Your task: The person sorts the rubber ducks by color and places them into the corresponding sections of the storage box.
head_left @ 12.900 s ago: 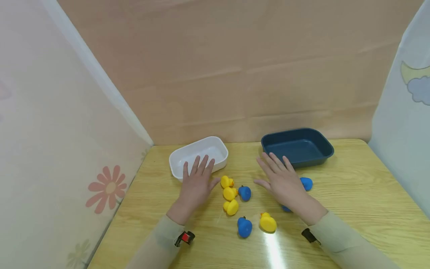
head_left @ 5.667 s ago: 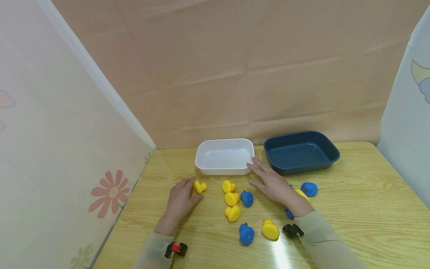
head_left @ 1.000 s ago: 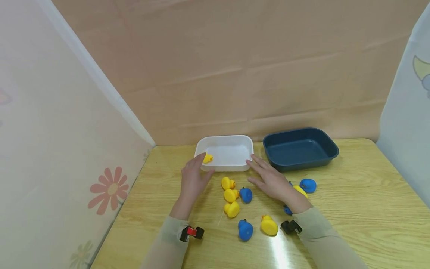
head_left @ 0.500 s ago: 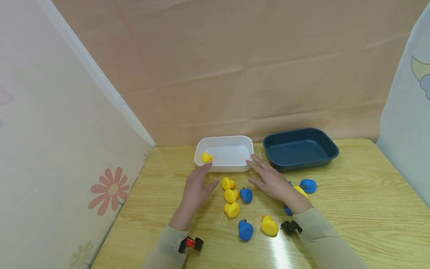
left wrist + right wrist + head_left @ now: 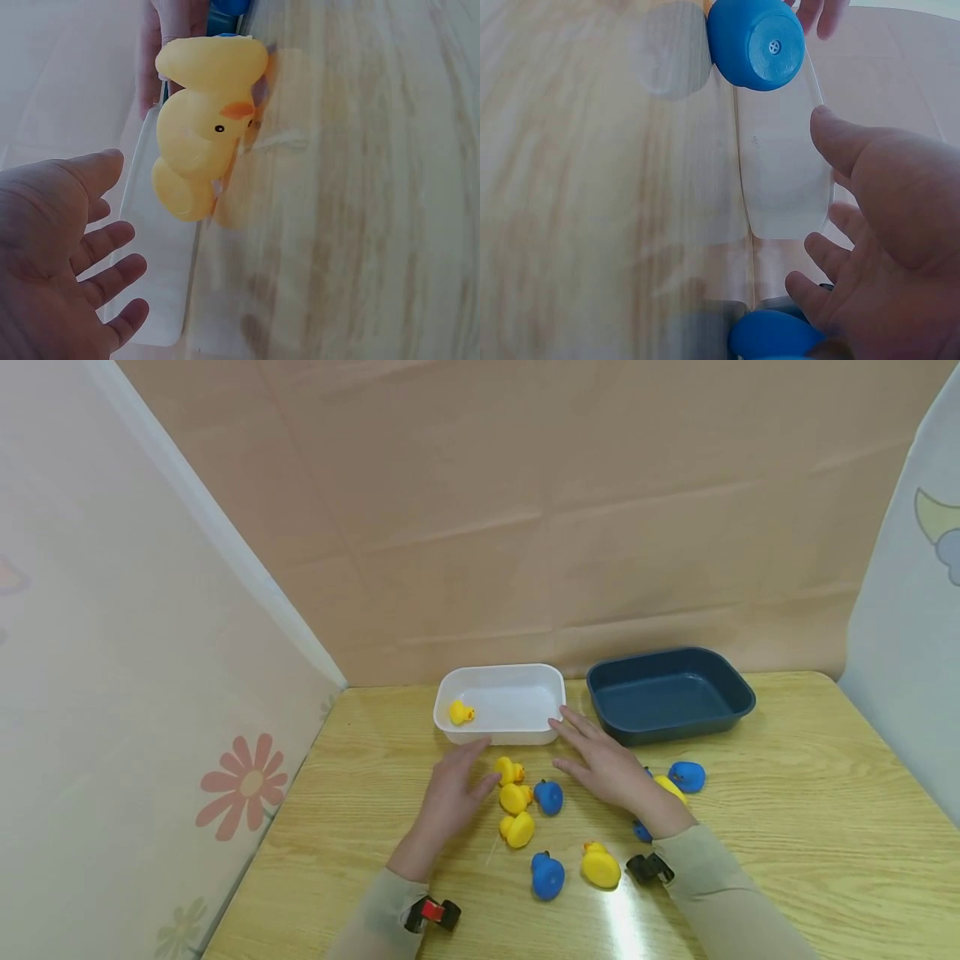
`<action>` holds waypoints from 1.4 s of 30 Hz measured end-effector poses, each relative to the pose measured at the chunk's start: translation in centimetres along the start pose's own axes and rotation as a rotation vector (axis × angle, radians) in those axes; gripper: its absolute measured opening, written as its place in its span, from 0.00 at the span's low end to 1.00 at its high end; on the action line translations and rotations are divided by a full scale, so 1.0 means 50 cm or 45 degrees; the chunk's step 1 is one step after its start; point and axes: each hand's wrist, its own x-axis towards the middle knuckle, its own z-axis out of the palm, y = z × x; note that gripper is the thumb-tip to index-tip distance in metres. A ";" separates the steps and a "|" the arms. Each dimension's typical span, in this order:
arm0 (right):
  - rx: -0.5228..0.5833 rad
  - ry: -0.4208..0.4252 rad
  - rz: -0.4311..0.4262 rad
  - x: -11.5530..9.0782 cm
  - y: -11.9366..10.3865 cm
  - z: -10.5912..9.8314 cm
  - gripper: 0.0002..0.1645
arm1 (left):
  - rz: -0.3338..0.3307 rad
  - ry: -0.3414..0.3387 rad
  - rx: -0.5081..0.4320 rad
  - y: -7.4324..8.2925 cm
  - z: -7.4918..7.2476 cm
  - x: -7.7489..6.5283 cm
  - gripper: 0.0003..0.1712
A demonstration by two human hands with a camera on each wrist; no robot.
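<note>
Hovering empty just left of a column of yellow rubber ducks [image 5: 516, 797], my left hand [image 5: 453, 793] has its fingers relaxed and apart, also seen in the left wrist view. One yellow rubber duck [image 5: 461, 712] lies in the left end of the white tray [image 5: 517, 737]. My right hand [image 5: 606, 764] is spread at that tray's right front corner, its fingertips at the rim; whether they touch, I cannot tell. A blue rubber duck [image 5: 549, 797] lies between the hands. In the right wrist view, a blue duck [image 5: 757, 45] shows its round base.
A dark blue tray [image 5: 671, 732] stands right of the white one. Nearer the front lie a blue duck [image 5: 547, 876] and a yellow duck [image 5: 601, 866]. Another blue duck [image 5: 686, 776] and a partly hidden yellow duck [image 5: 670, 787] lie beyond my right forearm.
The white tray was shifted right and straightened earlier. My left hand put a yellow duck into it, let go, and drew back toward the duck column. The right hand has lately stayed still.
</note>
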 end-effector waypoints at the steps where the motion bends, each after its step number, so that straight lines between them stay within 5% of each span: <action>1: 0.000 0.001 0.000 -0.001 0.000 0.000 0.42 | 0.004 -0.006 0.003 -0.001 0.003 0.001 0.35; 17: 0.000 0.004 0.002 -0.003 0.000 0.000 0.42 | -0.076 -0.111 0.019 -0.003 0.041 0.027 0.32; 35: 0.012 0.013 0.000 0.000 0.001 0.001 0.42 | -0.098 -0.116 0.008 0.001 0.040 0.047 0.25; 42: 0.009 0.010 0.001 -0.002 0.001 0.000 0.41 | -0.128 -0.046 -0.001 0.007 0.032 0.043 0.21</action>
